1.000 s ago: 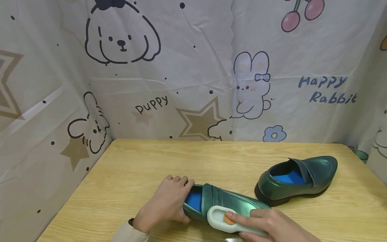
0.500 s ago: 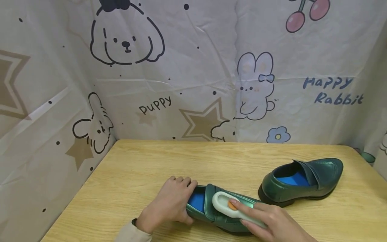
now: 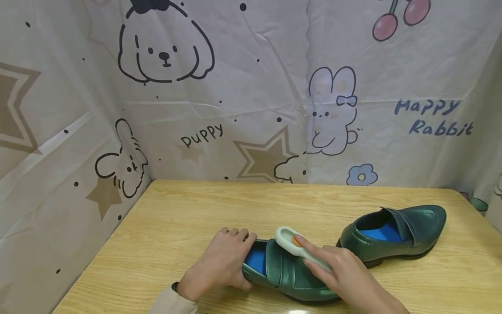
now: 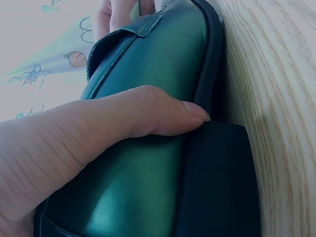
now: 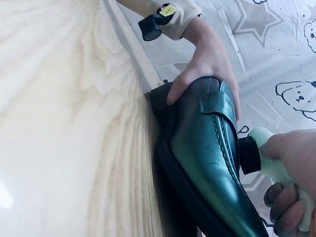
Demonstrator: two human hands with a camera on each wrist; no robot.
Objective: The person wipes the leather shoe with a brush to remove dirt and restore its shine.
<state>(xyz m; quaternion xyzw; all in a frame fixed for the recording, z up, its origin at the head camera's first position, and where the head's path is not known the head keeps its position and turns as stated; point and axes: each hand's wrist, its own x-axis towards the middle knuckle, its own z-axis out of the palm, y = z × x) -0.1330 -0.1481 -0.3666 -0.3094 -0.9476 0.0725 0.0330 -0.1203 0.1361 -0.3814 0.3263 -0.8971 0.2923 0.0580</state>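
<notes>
A dark green loafer (image 3: pixel 286 272) with a blue insole stands on the table, toe to the right. My left hand (image 3: pixel 221 261) grips its heel end; in the left wrist view the thumb (image 4: pixel 148 111) presses the side just above the sole. My right hand (image 3: pixel 349 272) holds a pale green shoe brush (image 3: pixel 285 242), index finger on its orange button (image 3: pixel 296 241). The brush head is over the far side of the loafer's upper. In the right wrist view its black bristles (image 5: pixel 249 155) are right at the upper, near the strap.
A matching loafer (image 3: pixel 392 246) stands at the right, toe pointing away to the right, close beyond my right hand. The wooden table (image 3: pixel 196 205) ends at a printed cloth backdrop (image 3: pixel 255 100) behind and at the left.
The brush has moved from the loafer's near side up across the top to its far side. My left hand keeps its grip on the heel. The head view has shifted slightly.
</notes>
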